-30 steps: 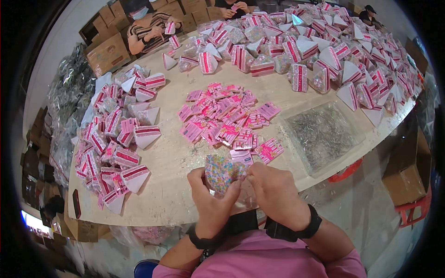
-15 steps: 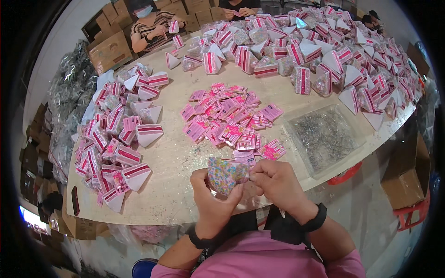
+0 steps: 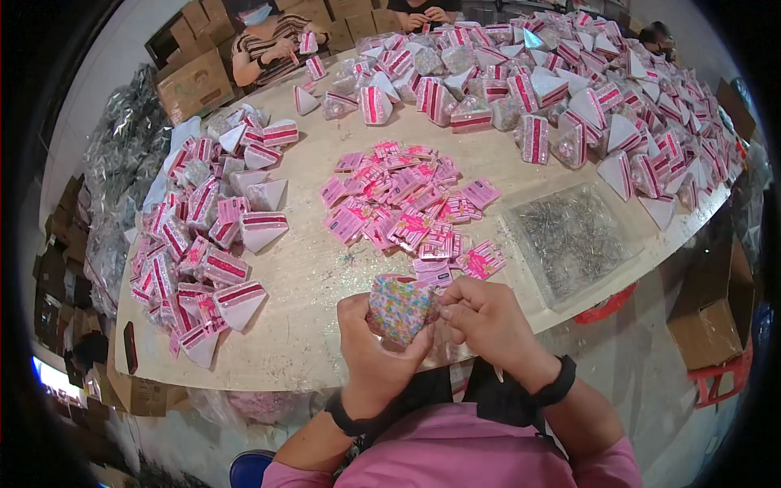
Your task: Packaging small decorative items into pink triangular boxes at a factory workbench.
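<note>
My left hand (image 3: 376,346) holds a toy cake slice (image 3: 399,309) by its side near the table's front edge. The face turned up is covered in multicoloured sprinkles. My right hand (image 3: 488,321) is closed in a pinch at the slice's right edge, and whatever is between the fingertips is too small to make out. Just beyond my hands lies a heap of pink printed cards (image 3: 407,195). To the right, a clear shallow tray (image 3: 521,244) contains many thin silvery metal pieces.
Pink-and-white cake slices (image 3: 203,236) are piled on the left, with a larger pile (image 3: 569,89) at the back and right. A dark phone-like object (image 3: 130,348) lies at the left edge. Co-workers sit across the table (image 3: 301,325). An open carton (image 3: 712,317) stands at right.
The cake slice has turned a little in my left hand, so its sprinkled face shows more upright. My right hand keeps its pinch at the edge. The whole view has shifted slightly.
</note>
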Demonstrator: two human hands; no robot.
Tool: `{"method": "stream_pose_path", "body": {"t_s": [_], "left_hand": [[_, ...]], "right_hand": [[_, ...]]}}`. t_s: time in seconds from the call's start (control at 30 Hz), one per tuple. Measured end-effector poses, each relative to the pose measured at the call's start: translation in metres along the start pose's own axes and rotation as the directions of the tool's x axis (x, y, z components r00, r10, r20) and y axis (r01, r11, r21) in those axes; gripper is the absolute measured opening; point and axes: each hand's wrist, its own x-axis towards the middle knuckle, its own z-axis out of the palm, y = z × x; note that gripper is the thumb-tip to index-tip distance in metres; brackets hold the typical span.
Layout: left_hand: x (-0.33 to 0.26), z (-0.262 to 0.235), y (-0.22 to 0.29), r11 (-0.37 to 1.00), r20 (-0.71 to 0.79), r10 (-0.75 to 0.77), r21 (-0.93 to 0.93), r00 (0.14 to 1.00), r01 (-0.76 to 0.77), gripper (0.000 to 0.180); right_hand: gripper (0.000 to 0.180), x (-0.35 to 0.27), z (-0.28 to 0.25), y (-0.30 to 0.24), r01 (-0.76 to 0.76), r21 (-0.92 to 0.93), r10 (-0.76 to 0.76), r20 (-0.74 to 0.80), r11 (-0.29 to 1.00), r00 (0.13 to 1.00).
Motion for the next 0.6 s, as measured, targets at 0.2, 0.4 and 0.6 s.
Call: {"method": "stream_pose_path", "body": {"t_s": [0.2,0.4,0.6], "left_hand": [[0.003,0.0,-0.001,0.945,0.042,-0.237,-0.221,0.971,0.24,0.062],[0.008,-0.002,0.001,0.818,0.077,-0.389,-0.431,0.918,0.382,0.057],[0.008,-0.004,0.001,0.812,0.099,-0.398,-0.424,0.912,0.401,0.055]], "right_hand": [[0.008,0.005,-0.006,-0.018,-0.185,0.274,0.159,0.115,0.944,0.981],[0.009,0.007,-0.015,-0.018,-0.247,0.461,0.139,0.256,0.852,0.957],[0.01,0.006,-0.008,-0.008,-0.183,0.491,0.107,0.178,0.852,0.978]]}}
